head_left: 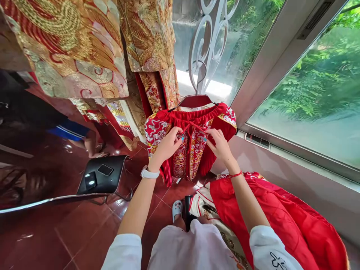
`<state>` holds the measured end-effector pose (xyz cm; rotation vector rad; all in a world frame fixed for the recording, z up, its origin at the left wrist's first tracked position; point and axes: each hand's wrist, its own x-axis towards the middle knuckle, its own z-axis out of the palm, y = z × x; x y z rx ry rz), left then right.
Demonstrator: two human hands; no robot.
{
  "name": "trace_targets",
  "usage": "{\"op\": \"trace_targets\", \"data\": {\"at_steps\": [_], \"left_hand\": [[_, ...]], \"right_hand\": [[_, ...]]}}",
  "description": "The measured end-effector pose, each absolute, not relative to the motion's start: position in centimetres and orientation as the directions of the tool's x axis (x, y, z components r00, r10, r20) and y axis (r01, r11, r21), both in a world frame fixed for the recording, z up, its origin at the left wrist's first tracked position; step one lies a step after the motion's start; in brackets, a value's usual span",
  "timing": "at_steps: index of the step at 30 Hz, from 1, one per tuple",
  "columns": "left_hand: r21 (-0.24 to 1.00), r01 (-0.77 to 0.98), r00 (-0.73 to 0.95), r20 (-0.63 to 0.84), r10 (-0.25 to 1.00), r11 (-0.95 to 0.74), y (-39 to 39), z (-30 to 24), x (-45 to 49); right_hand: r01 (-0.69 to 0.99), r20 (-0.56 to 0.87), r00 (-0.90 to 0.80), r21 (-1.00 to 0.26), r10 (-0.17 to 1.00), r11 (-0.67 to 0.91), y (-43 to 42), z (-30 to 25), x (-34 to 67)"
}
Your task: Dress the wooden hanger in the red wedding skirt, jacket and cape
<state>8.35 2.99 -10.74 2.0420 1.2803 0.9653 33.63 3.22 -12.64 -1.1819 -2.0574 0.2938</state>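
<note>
A red skirt (180, 161) with gold and silver embroidery hangs by its gathered waistband from a dark red hanger (195, 100). A thin red drawstring (191, 125) is looped in a bow at the front of the waistband. My left hand (170, 144) pinches the bow's left side, fingers closed. Opposite it, my right hand (218, 142) pinches the right side, also closed. Between the hands the string is stretched sideways, and its loose ends hang down over the embroidered panel. The hanger's hook is at the white scrolled ironwork (208, 41) of the window.
Gold-embroidered garments (152, 33) hang at upper left. Red and white garments (270, 210) lie heaped at lower right. A black stool (112, 180) holds a phone (105, 170) and a dark item. Another phone (257, 140) rests on the windowsill. A person's leg (90, 142) shows at left.
</note>
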Motion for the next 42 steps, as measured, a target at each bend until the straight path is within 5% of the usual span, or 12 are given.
{"op": "trace_targets", "data": {"at_steps": [6, 13, 22, 24, 27, 30, 33, 37, 39, 42], "left_hand": [[0.721, 0.593, 0.21, 0.293, 0.933, -0.36, 2.5, -11.1, 9.2], [0.753, 0.584, 0.149, 0.268, 0.952, -0.303, 1.7, -11.2, 10.0], [0.631, 0.714, 0.107, 0.33, 0.938, -0.304, 1.3, -10.7, 11.6], [0.562, 0.775, 0.111, 0.329, 0.938, -0.288, 1.3, -10.4, 11.4], [0.443, 0.847, 0.138, 0.353, 0.925, -0.296, 1.5, -9.4, 10.7], [0.401, 0.859, 0.16, 0.38, 0.911, -0.318, 2.1, -8.7, 10.0], [0.562, 0.749, 0.136, 0.388, 0.911, -0.351, 2.8, -9.1, 9.5], [0.891, 0.367, 0.043, 0.272, 0.961, -0.268, 4.2, -10.4, 9.0], [0.941, 0.271, 0.022, 0.205, 0.979, -0.203, 4.7, -10.5, 8.9], [0.903, 0.38, -0.028, 0.23, 0.973, -0.202, 4.1, -9.6, 9.3]], "right_hand": [[0.655, 0.481, -0.423, -0.424, 0.768, 0.626, 4.6, -10.7, 35.2], [0.545, 0.454, -0.53, -0.465, 0.716, 0.698, 5.5, -10.2, 36.9], [0.244, 0.452, -0.391, -0.789, 0.802, 0.564, 6.0, -11.7, 34.2], [0.398, 0.457, -0.335, -0.724, 0.824, 0.564, 6.3, -11.6, 34.3], [0.697, 0.549, -0.27, -0.455, 0.791, 0.554, 6.2, -10.3, 34.9], [0.816, 0.631, -0.223, -0.296, 0.743, 0.496, 5.7, -8.9, 35.0], [0.753, 0.627, -0.143, -0.433, 0.766, 0.495, 5.9, -9.1, 34.2], [0.474, 0.475, -0.102, -0.749, 0.874, 0.463, 7.4, -10.4, 34.0], [0.544, 0.495, -0.105, -0.698, 0.863, 0.466, 7.8, -10.3, 34.6], [0.766, 0.645, -0.167, -0.391, 0.746, 0.51, 7.5, -9.0, 35.4]]}}
